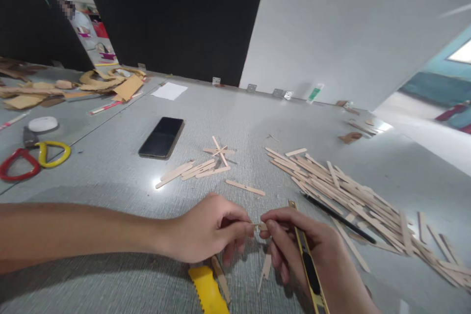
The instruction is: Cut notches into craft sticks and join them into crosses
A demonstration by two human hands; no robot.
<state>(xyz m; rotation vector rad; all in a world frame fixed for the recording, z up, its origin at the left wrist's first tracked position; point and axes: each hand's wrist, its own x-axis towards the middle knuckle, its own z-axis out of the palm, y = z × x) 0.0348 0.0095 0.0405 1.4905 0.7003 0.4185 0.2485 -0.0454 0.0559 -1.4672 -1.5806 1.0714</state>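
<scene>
My left hand (215, 228) pinches one end of a small wooden craft stick piece (262, 226) between thumb and forefinger. The fingertips of my right hand (301, 245) grip its other end, where the wood looks notched or broken. A slim yellow and black utility knife (311, 267) also rests in my right hand, pointing away from me. Below the hands lie a notched stick piece (266, 267) and another stick (221, 279). Beside the latter is a yellow object with a toothed edge (206, 290), cut off by the frame. A single craft stick (245, 187) lies just beyond my fingers.
Loose craft sticks (349, 196) spread across the right, with a black pen-like tool (338, 217) on them. Several sticks (195, 169) and a phone (162, 138) lie ahead. Scissors (53, 154) and cardboard scraps (110, 83) are left. A person (79, 19) is far behind.
</scene>
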